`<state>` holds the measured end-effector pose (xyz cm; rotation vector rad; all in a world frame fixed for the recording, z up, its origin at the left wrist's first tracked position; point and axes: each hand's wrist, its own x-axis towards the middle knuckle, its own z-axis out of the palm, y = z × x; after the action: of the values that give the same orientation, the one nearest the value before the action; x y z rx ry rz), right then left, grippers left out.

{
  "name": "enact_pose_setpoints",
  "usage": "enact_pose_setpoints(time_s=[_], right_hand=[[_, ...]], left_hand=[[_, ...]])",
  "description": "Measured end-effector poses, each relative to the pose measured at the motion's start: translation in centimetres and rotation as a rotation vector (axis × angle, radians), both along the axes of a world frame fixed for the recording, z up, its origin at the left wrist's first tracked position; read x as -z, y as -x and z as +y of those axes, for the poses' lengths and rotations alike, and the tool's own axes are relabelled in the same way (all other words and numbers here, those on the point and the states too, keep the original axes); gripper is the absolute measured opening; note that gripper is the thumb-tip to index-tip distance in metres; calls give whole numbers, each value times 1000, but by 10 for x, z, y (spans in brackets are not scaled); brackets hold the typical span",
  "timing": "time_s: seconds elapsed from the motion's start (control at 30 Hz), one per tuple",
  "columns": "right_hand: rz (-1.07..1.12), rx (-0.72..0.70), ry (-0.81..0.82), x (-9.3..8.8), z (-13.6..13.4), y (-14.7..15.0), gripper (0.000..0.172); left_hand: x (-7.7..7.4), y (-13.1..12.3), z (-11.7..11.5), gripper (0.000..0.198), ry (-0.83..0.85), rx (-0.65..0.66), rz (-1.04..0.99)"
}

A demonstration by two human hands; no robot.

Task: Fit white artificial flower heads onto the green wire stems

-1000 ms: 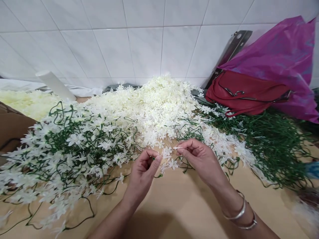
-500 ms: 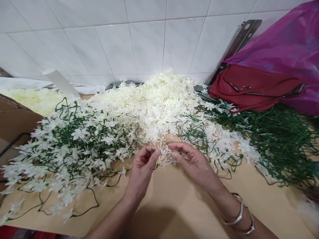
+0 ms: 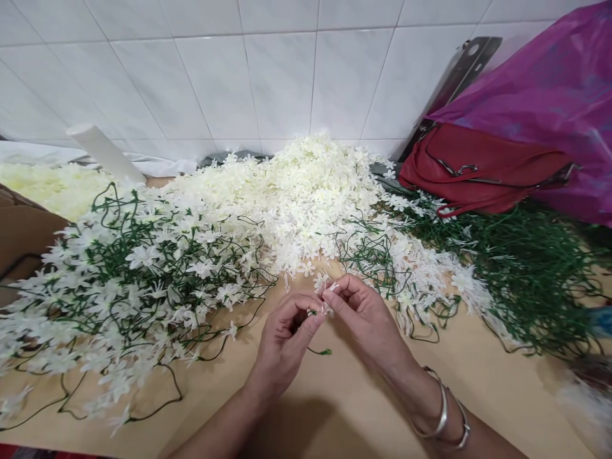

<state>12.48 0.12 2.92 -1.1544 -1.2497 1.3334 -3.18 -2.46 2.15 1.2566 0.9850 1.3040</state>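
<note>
My left hand (image 3: pixel 291 335) pinches a thin green artificial stem (image 3: pixel 319 351), whose tip pokes out below the fingers. Against it, my right hand (image 3: pixel 361 312) closes finger and thumb on a small white artificial flower piece (image 3: pixel 331 290). The fingertips of both hands nearly meet, partly hiding where stem and white piece come together. Left of the hands lies a heap of white flowers on green stems (image 3: pixel 157 274). Beyond them rises a mound of loose white blossoms (image 3: pixel 306 191), and white stamen pieces (image 3: pixel 425 274) spread to the right.
A pile of green stems (image 3: pixel 535 274) lies at the right, below a red handbag (image 3: pixel 482 167) and a purple plastic bag (image 3: pixel 549 95). A cardboard box (image 3: pixel 29 236) stands at the left edge. Behind, a white roll (image 3: pixel 108 153) leans near the tiled wall (image 3: pixel 282 83).
My hands have come together; the right thumb and finger, apart before, now pinch a white flower piece by the stem in my left hand. The view has shifted slightly.
</note>
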Motion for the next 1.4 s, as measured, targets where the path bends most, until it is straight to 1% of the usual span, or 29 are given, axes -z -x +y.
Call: enact_pose_setpoints(time_s=[0.03, 0.07, 0.13, 0.17, 0.2, 0.23, 0.27, 0.3, 0.33, 0.37, 0.4, 0.47, 0.57, 0.63, 0.73, 0.8, 0.93, 0.97, 1.03, 1.13, 1.2, 1.3, 1.4], right_hand=[[13, 19, 1, 0, 1, -1, 32], [30, 54, 4, 0, 4, -4, 32], [69, 154, 22, 0, 11, -13, 32], [104, 206, 29, -1, 14, -18, 33], [126, 216, 38, -2, 18, -23, 36], [138, 215, 27, -4, 20, -27, 37], [145, 202, 14, -5, 22, -30, 36], [150, 180, 5, -6, 23, -32, 36], [154, 160, 2, -7, 23, -32, 35], [160, 138, 12, -7, 23, -31, 35], [168, 118, 30, -6, 22, -29, 36], [174, 81, 68, -2, 20, -25, 36], [144, 10, 83, 6, 17, -21, 30], [111, -37, 74, 11, 15, -20, 26], [64, -83, 62, 14, 12, -20, 23], [23, -94, 52, 14, 11, -20, 21], [-51, -65, -2, 13, 9, -17, 18], [-72, -49, -31, 12, 8, -15, 16], [-128, -41, -91, 9, 5, -12, 11], [-202, -90, -157, 3, -1, -8, 5], [-235, -121, -198, 0, -4, -7, 4], [-279, -150, -252, -3, -7, -6, 7], [-273, -159, -246, -6, -9, -2, 8]], left_hand=[[-2, 0, -4, 11, -49, 7, 31], [-5, -1, -8, 11, -102, 52, 65], [-11, -2, -17, 17, -190, 247, 126], [-13, -2, -20, 20, -215, 364, 144], [-15, -2, -21, 20, -207, 438, 146], [-15, -1, -21, 19, -164, 393, 120], [-14, 1, -18, 16, -112, 276, 76], [-12, 3, -13, 14, -11, 138, 55], [-9, 7, -8, 16, 84, 13, 51], [-7, 10, -3, 21, 145, -46, 59], [-5, 14, 2, 25, 197, -74, 72], [-2, 20, 8, 33, 243, -72, 81], [-1, 24, 9, 41, 286, -89, 67], [1, 24, 7, 41, 301, -95, 61], [3, 25, 5, 36, 296, -66, 73], [5, 26, 3, 31, 256, -57, 123], [6, 31, 2, 25, 40, -92, 316], [6, 31, 2, 25, 10, -98, 345], [7, 30, 0, 25, 18, -91, 362], [10, 26, -3, 26, 68, -34, 365], [12, 24, -5, 25, 68, -1, 386], [15, 24, -5, 18, 21, -38, 437], [15, 24, -4, 13, -76, -75, 434]])
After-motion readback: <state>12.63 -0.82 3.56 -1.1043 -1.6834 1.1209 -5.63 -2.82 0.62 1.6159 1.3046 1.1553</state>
